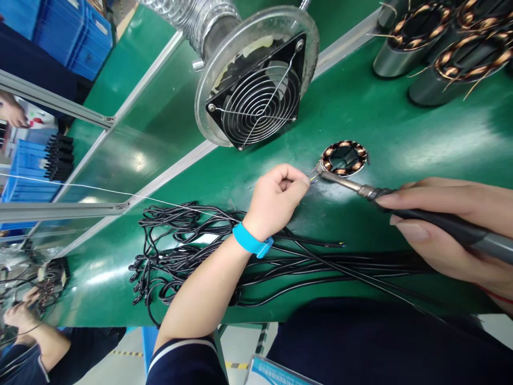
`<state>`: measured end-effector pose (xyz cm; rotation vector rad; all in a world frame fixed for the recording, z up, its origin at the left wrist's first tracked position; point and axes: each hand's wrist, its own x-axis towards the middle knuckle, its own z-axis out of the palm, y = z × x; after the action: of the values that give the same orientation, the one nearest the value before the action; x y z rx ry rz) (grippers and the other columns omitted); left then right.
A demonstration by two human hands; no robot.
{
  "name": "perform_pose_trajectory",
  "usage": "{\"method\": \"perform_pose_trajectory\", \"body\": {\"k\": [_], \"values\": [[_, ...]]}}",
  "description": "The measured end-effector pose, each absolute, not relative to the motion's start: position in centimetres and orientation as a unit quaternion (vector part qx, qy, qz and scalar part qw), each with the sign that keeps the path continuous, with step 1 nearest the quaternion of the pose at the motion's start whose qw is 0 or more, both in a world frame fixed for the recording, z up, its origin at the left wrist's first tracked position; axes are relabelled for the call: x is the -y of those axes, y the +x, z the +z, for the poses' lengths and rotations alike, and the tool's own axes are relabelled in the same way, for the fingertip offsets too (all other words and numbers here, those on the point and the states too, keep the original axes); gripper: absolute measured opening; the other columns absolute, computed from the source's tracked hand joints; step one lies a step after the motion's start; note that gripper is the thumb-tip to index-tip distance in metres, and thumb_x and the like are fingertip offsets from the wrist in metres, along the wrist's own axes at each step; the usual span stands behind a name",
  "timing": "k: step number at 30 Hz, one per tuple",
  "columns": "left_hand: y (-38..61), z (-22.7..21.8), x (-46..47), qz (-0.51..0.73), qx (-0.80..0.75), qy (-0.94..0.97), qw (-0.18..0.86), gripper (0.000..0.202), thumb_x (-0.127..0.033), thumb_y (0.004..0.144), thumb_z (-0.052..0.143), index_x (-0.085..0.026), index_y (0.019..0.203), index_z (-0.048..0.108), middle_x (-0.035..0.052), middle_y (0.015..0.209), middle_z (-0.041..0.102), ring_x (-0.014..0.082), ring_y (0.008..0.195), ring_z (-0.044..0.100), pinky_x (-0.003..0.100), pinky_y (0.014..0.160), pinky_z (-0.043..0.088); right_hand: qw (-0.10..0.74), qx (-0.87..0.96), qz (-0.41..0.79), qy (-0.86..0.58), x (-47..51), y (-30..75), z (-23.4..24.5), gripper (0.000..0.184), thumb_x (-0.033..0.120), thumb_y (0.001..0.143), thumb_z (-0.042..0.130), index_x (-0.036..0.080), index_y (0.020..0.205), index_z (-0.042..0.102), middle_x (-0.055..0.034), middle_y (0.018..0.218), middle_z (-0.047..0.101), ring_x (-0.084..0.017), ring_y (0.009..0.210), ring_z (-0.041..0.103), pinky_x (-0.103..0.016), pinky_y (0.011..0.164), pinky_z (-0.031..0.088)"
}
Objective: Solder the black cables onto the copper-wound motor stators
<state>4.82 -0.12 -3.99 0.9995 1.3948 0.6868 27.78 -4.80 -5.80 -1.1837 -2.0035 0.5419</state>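
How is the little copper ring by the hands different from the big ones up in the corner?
The little ring is flat and low; the big ones are tall metal cylinders. The little ring sits alone; the big ones crowd together. Both have copper coils.

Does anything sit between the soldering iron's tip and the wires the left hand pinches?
Nothing visible. The soldering iron in the right hand reaches the wire ends pinched by the left hand beside the stator; the black cables lie nearer the person.

green table, blue wristband (bright), black cables
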Motion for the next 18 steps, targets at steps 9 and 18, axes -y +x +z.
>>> {"method": "perform_pose_trajectory", "body": {"k": [9, 18], "values": [[4.8, -3.8, 0.2, 0.3, -0.599, 0.429, 0.605, 0.016, -0.014, 0.084, 0.064, -0.019, 0.071, 0.058, -0.0086, 0.048, 0.044, 0.0055, 0.044, 0.036, 0.018, 0.046, 0.029, 0.326, 0.812, 0.152, -0.46, 3.2, 27.0, -3.9, 0.041, 0.051, 0.112, 0.048, 0.039, 0.149, 0.057, -0.0007, 0.117, 0.075, -0.018, 0.095, 0.074, -0.031, 0.074, 0.059], [4.9, -3.6, 0.1, 0.302, -0.607, 0.422, 0.602, 0.018, -0.008, 0.084, 0.064, -0.018, 0.07, 0.058, -0.0101, 0.047, 0.044, 0.0038, 0.043, 0.037, 0.016, 0.045, 0.029, 0.359, 0.81, 0.167, -0.432, 1.3, 24.3, -5.1, 0.033, 0.037, 0.108, 0.051, 0.029, 0.14, 0.057, -0.0037, 0.119, 0.074, -0.026, 0.104, 0.073, -0.043, 0.086, 0.06]]}}
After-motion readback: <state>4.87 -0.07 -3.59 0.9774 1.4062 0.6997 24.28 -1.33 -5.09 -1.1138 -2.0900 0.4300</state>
